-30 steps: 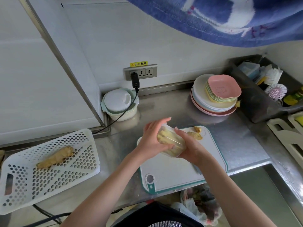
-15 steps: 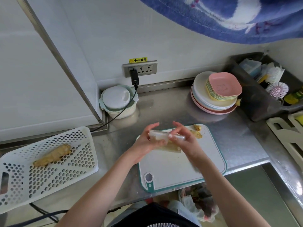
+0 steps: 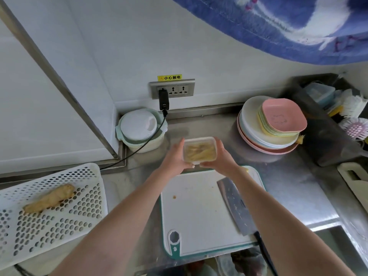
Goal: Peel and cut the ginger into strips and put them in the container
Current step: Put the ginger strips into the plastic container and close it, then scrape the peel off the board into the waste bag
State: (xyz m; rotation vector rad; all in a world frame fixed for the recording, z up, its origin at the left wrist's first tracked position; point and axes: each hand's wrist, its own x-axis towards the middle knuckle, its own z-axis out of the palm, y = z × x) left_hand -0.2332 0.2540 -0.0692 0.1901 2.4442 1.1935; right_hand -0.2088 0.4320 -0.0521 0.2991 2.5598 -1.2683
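A small clear lidded container (image 3: 199, 149) with pale yellow ginger strips inside sits level between both hands, just beyond the far edge of the white cutting board (image 3: 199, 216). My left hand (image 3: 174, 158) grips its left side and my right hand (image 3: 222, 158) grips its right side. A cleaver (image 3: 236, 206) lies on the right part of the board, blade pointing away. A whole unpeeled ginger root (image 3: 48, 199) rests in the white perforated basket (image 3: 59, 220) at the left.
Stacked plates with pink square dishes (image 3: 278, 124) stand at the back right. A lidded white bowl (image 3: 141, 129) sits by the wall under a socket with a plugged cable (image 3: 163, 100). A dark bin with brushes (image 3: 328, 120) is far right. Blue cloth (image 3: 278, 20) hangs overhead.
The container was tilted on its side over the board between both hands; now it is level and farther away, past the board's far edge. The cleaver has come into view.
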